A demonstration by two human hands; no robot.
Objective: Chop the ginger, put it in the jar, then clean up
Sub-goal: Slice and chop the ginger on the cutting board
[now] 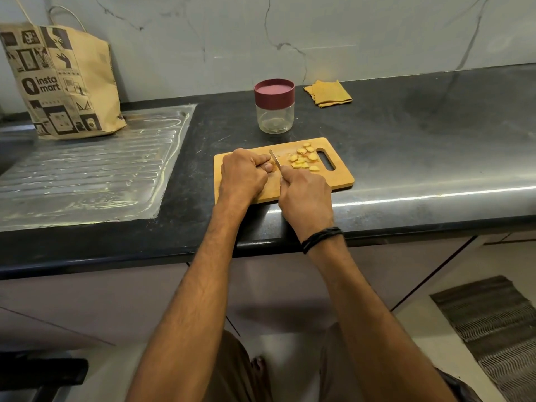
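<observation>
Both hands are down on the cutting board (343, 177). The left hand (243, 175) is knuckled over with its fingers curled under, pinning something against the wood right beside the blade. That is almost certainly the uncut ginger stub, though the fingers hide it. The right hand (304, 195) is wrapped around the handle of the knife (274, 158), so only the narrow blade shows, angled down between the two hands.

By my reading the chopping step is well along but not finished. A loose scatter of ginger slices (304, 159) lies on the right half of the board, near the handle slot. The jar (275, 118) stands just behind the board with its maroon lid (274, 89) on and nothing visible inside. The next move calls for a few more short cuts with the left fingertips kept tucked back from the edge. After that the lid has to come off before any slices can go in.

The board sits near the front edge of a dark, glossy stone counter (420, 134). A steel drainboard (87, 169) is set into it on the left, and a printed paper bag (63, 82) stands at the drainboard's far corner. A folded mustard cloth (327, 93) lies behind the jar to the right (handy for the wipe-down, I'd guess). Pale veined wall panels back the counter, and a ribbed floor mat (499, 329) shows below on the right.
</observation>
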